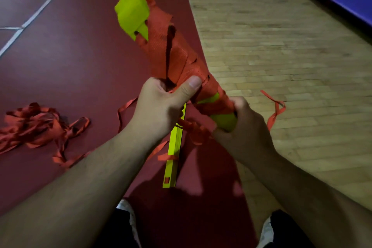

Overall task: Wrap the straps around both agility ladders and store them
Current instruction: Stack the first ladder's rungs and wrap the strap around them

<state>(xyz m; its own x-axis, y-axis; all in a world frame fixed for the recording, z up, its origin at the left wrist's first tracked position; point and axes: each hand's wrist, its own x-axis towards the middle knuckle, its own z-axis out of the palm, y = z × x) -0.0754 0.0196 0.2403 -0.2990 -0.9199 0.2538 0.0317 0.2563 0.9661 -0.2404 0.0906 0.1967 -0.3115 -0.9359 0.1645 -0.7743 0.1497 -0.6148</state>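
Dim indoor light, soft motion blur, wide-angle bending at edges, shadows below.

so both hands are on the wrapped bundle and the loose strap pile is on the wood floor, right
No: in the head view the loose strap pile lies on the red floor. The left hand and right hand are on the wrapped bundle.

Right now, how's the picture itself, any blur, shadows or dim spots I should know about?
Head view: lighting is dim and warm; the yellow far end of the wrapped ladder bundle is motion-blurred, while the left hand gripping it is sharp; a dark shadow lies on the red mat near the bottom edge.
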